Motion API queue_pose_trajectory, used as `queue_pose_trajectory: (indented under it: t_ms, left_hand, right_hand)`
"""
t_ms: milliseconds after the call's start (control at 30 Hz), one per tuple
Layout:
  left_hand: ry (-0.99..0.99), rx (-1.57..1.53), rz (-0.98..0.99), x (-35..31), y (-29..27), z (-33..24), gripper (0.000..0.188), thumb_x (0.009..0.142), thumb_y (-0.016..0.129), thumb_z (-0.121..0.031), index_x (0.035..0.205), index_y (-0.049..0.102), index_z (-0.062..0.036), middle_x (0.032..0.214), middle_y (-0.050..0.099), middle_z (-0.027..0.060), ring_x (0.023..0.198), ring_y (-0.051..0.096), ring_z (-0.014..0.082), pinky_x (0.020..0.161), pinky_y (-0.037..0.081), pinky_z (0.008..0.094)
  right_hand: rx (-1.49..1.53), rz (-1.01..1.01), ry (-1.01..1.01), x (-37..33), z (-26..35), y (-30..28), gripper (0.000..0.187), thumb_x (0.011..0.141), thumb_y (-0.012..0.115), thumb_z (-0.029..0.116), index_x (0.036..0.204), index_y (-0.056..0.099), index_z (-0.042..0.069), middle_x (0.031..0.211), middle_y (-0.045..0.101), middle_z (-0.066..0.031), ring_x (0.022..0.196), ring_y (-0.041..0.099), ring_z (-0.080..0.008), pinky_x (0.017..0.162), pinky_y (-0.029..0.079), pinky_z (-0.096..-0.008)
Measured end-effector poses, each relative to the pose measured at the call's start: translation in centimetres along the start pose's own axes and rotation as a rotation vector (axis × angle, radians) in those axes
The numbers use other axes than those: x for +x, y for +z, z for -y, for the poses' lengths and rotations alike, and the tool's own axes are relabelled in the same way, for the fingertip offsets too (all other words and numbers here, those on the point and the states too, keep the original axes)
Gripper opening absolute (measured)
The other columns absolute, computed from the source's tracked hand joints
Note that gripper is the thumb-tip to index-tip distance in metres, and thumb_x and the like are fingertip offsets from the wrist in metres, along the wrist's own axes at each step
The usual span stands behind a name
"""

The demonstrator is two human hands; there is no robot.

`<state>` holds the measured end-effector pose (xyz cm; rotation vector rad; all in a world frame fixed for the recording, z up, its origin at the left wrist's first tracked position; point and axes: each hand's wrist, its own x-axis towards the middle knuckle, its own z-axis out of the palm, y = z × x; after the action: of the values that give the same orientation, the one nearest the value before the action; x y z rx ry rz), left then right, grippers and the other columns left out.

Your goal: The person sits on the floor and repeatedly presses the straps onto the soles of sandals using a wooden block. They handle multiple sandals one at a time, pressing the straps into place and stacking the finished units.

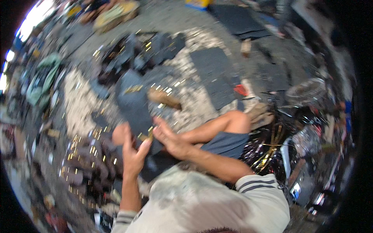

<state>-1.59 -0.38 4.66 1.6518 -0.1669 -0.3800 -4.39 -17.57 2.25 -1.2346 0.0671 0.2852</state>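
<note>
At the far left, well apart from the left fingers, lay a bundle of greenish cloth (44,79). Nearer, a pale speckled sheet (79,103) spread on the floor to the left and ahead of the fingers. A heap of dark brown pieces (91,157) with gold glints lay just left of the left hand (133,153), whose thumb stood apart from its raised fingers. A dark grey, rounded flat piece (134,103) reached ahead from between the two hands, with yellow marks near its far end, too blurred to read. A small yellowish thing (145,137) showed between the hands. Farther ahead lay a pile of dark pieces (142,50). A brown, wooden-looking bar (165,98) lay ahead of the right hand (171,143), whose fingers stretched toward the left hand; with the motion blur, I could not fairly tell whether either hand was gripping the grey piece or the yellowish thing. To the right and ahead of the right fingers lay a dark rectangular sheet (211,75), then a red item (241,90). Well to their right were shiny dark and gold strips (268,151).
</note>
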Motion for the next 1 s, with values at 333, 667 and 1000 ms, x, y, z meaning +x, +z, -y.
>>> queue_pose_trajectory:
  t_ms: [333,667,1000]
  left_hand:
    - [0.494,-0.131,-0.168,2.2,0.1,1.1,0.103,0.091,0.065,-0.053,0.158,0.007,-0.0018,0.156,0.031,0.0145,0.14,0.036,0.0289,0.117,0.026,0.0423]
    - [0.196,-0.54,-0.417,5.2,-6.8,4.3,0.063,0.106,0.035,-0.052,0.135,0.051,0.0014,0.13,0.058,0.0141,0.118,0.057,0.0236,0.103,0.044,0.038]
    - [0.244,1.121,-0.907,-3.0,-28.3,16.8,0.058,0.1,0.052,-0.025,0.145,0.039,0.0085,0.148,0.044,0.0245,0.136,0.043,0.0369,0.115,0.03,0.0443]
  right_hand:
    - [-0.617,-0.271,-0.459,0.7,-1.1,-0.4,0.088,0.086,0.078,0.036,0.153,0.029,0.005,0.146,0.041,-0.0199,0.135,0.042,-0.0309,0.112,0.035,-0.0405]
    - [-0.346,0.049,-0.117,1.2,-1.0,1.1,0.072,0.09,0.071,0.047,0.14,0.049,0.001,0.122,0.066,-0.0196,0.113,0.063,-0.0253,0.1,0.047,-0.0359]
    - [-1.28,-0.528,0.26,4.1,-2.0,-22.8,0.066,0.087,0.062,0.061,0.127,0.064,0.008,0.112,0.07,-0.0218,0.106,0.067,-0.0379,0.09,0.052,-0.047]
